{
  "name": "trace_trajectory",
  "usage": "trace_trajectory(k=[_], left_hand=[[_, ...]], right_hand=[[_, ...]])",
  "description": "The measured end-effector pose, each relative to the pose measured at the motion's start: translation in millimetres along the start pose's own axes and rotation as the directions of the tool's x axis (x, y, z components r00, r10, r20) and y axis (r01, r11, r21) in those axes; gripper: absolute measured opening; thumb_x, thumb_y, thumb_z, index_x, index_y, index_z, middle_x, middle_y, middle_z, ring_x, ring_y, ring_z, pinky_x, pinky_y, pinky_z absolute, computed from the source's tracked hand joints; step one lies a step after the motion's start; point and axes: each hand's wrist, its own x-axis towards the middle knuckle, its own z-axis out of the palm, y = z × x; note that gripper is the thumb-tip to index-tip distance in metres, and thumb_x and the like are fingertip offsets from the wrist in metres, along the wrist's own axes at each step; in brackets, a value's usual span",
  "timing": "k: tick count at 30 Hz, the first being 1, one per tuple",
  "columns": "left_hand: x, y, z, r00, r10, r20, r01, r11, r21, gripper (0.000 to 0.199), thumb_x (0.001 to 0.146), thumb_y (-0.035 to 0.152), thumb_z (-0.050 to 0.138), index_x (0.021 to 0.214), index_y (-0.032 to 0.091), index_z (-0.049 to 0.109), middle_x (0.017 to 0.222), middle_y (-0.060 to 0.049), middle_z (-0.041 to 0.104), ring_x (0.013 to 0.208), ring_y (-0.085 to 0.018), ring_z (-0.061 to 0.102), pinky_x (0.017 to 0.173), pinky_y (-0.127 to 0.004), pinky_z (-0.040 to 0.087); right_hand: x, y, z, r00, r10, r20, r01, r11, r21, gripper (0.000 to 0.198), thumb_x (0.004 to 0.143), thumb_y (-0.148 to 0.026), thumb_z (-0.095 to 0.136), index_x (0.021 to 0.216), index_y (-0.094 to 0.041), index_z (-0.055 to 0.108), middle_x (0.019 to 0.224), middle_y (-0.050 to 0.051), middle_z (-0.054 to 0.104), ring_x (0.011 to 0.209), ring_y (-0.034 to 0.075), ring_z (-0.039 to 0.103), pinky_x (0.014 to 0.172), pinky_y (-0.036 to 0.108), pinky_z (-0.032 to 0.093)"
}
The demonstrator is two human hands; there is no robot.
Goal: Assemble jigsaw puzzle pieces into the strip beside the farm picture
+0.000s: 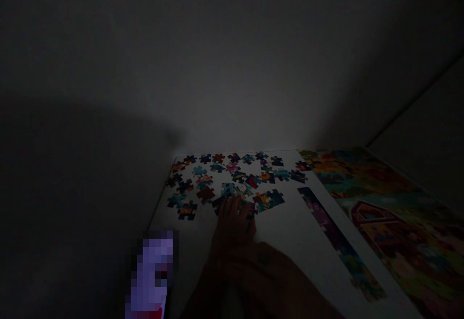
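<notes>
The scene is very dark. My left hand (234, 222) reaches forward, palm down, its fingers spread and resting on puzzle pieces near the front of a scattered group. A dark blue puzzle piece (219, 205) shows beside its fingers, and a light blue puzzle piece (228, 189) lies just beyond them. Over my left wrist lies my right hand (263, 263), its fingers too dark to make out. Two or more joined puzzle pieces (268, 200) with yellow and blue print are right of my left fingers.
Several loose puzzle pieces (206, 194) spread over the white table (279, 229). A joined puzzle strip (331, 234) in purple and blue runs along the right. Past it lies a colourful farm picture (384, 222) with a red barn. A bright pixelated patch (152, 266) is at lower left.
</notes>
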Motion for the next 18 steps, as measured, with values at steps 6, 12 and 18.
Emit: trace_trajectory(k=[6,12,18], left_hand=[[-0.8,10.4,-14.3,0.995,-0.091,0.035,0.093,0.993,-0.077,0.035,0.088,0.025,0.056,0.123,0.023,0.060,0.135,-0.012,0.054,0.129,-0.030,0.047,0.112,-0.055,0.036],[1.6,15.4,-22.2,0.988,-0.127,0.084,0.136,0.983,-0.121,0.036,0.088,0.025,0.055,0.124,0.024,0.059,0.137,-0.012,0.053,0.131,-0.029,0.045,0.114,-0.057,0.033],[0.5,14.1,-20.4,0.988,-0.130,0.088,0.141,0.982,-0.126,0.036,0.089,0.026,0.054,0.125,0.025,0.057,0.138,-0.010,0.053,0.132,-0.028,0.044,0.115,-0.057,0.031]], right_hand=[[-58.2,73.8,23.7,0.958,0.143,-0.248,-0.204,0.949,-0.239,0.041,0.096,-0.031,0.046,0.135,-0.025,0.055,0.133,0.013,0.061,0.112,0.025,0.066,0.085,0.035,0.060],[-89.1,100.3,34.9,0.941,0.219,-0.258,-0.293,0.908,-0.298,0.043,0.097,-0.040,0.043,0.137,-0.024,0.053,0.138,0.011,0.058,0.117,0.026,0.062,0.088,0.039,0.058],[-53.1,114.8,48.9,0.935,0.243,-0.260,-0.333,0.855,-0.397,0.048,0.096,-0.047,0.043,0.134,-0.019,0.055,0.135,0.016,0.059,0.115,0.031,0.063,0.085,0.047,0.056]])
